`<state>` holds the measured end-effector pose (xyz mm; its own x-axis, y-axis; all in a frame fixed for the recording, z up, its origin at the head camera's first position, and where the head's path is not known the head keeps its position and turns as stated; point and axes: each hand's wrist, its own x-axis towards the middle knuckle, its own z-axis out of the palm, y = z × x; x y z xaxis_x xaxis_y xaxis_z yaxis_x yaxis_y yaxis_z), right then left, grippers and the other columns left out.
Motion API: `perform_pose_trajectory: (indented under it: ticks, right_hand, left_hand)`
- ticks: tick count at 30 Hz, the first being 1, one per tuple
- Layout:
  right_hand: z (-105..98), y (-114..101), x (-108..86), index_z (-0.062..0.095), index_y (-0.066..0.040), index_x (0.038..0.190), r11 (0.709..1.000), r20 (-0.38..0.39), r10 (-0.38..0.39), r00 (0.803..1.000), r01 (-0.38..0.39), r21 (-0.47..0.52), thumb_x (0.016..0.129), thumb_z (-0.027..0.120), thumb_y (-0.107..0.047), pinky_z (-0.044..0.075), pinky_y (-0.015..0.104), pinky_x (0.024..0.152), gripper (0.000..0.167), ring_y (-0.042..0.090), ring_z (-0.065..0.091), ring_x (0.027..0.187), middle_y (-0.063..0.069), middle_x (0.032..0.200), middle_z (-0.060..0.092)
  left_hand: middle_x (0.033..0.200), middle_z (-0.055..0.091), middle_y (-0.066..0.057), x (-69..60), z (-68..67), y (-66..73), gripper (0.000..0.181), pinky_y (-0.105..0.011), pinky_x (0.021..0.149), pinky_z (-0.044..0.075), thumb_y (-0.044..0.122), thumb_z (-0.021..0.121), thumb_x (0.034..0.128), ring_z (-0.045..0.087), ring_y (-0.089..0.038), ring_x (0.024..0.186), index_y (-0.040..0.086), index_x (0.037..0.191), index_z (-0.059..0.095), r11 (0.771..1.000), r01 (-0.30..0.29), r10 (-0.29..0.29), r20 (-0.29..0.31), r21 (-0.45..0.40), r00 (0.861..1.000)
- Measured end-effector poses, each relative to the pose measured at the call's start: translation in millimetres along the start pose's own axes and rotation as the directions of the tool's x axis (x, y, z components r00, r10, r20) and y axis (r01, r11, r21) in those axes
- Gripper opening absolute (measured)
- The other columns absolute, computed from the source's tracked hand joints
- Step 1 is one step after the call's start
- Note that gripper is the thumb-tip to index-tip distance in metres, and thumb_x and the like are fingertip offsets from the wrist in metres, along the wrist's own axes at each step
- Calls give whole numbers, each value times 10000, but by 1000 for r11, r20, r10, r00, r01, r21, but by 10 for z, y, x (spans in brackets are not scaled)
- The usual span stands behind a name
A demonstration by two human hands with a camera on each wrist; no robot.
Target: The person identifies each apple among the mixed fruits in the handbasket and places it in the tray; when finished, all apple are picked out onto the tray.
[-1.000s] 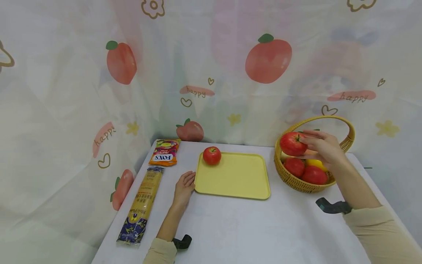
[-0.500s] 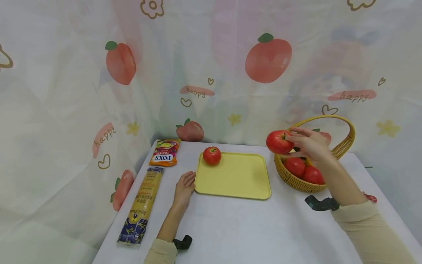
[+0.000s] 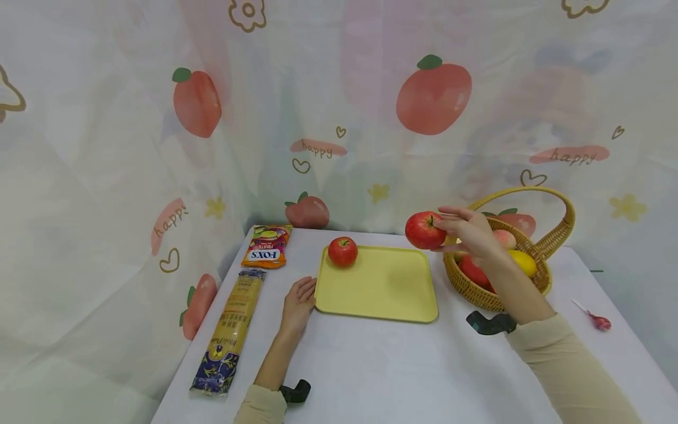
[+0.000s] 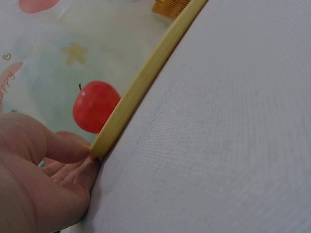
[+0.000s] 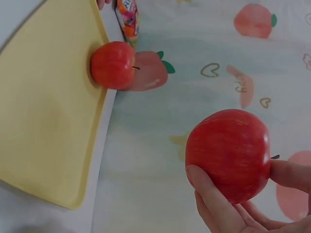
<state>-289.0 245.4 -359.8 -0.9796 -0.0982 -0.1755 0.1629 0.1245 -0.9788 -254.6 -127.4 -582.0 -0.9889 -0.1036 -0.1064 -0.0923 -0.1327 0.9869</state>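
Observation:
In the head view my right hand (image 3: 468, 231) holds a red apple (image 3: 425, 230) in the air, between the basket and the yellow tray's far right corner. The right wrist view shows fingers and thumb gripping this apple (image 5: 228, 155) around its sides, its stem toward the thumb. A second red apple (image 3: 342, 252) sits in the far left corner of the yellow tray (image 3: 376, 288). My left hand (image 3: 298, 303) lies on the table against the tray's left edge. Up close in the left wrist view, the left thumb and fingers touch the tray's corner (image 4: 99, 145).
A wicker basket (image 3: 477, 294) with an arched handle stands at right, holding red fruit, a peach-coloured fruit (image 3: 505, 238) and a yellow lemon-like fruit (image 3: 523, 262). A lollipop (image 3: 600, 321) lies farther right. At left are a FOX'S candy bag (image 3: 266, 247) and a long noodle packet (image 3: 228, 335).
My right hand has carried the apple leftward from above the basket toward the tray. The lollipop has come into view from behind the right arm. My left hand stays in place.

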Motion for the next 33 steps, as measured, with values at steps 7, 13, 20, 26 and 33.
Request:
perform_pose_trajectory:
  ticks: [7,13,20,26,33]
  right_hand:
    - [143,83,153,287,-43,1632,1000,11,13,1000,-14,28,1055,617,-179,566,575,969,678,393,442,1391,216,1664,301]
    - [227,194,292,323,-14,1607,1000,2,6,1000,-6,9,1040,628,-154,577,584,944,659,417,472,1367,246,1620,362]
    - [395,291,454,323,3,1601,999,7,20,1000,-20,33,1031,634,-139,548,614,978,665,436,445,1400,245,1621,356]
    - [521,381,548,338,18,1584,998,-2,48,999,-48,48,1026,619,-129,541,617,986,643,430,466,1380,261,1585,385]
    - [596,567,654,356,22,1583,997,-28,62,998,-61,55,1012,638,-122,535,625,985,654,460,484,1384,266,1597,381]
  left_hand:
    - [1518,521,-253,1,18,-16,533,-433,1166,448,-172,502,996,497,-374,1425,-46,1510,441,1000,-24,24,2,1,1000]
    - [1519,516,-262,-8,28,-18,540,-438,1168,445,-191,487,990,495,-382,1425,-62,1512,430,999,-35,35,5,-1,999]
    - [1521,530,-225,-2,4,8,539,-414,1158,457,-162,512,998,507,-350,1423,-22,1515,450,1000,-17,17,-4,19,1000]
    - [1525,525,-227,6,-9,-8,531,-419,1164,448,-151,512,1006,503,-349,1426,-23,1518,447,1000,-21,21,5,12,1000]
    - [1520,528,-231,5,0,-12,534,-405,1161,450,-159,514,1001,504,-350,1424,-40,1517,438,1000,-27,27,9,-4,1000]
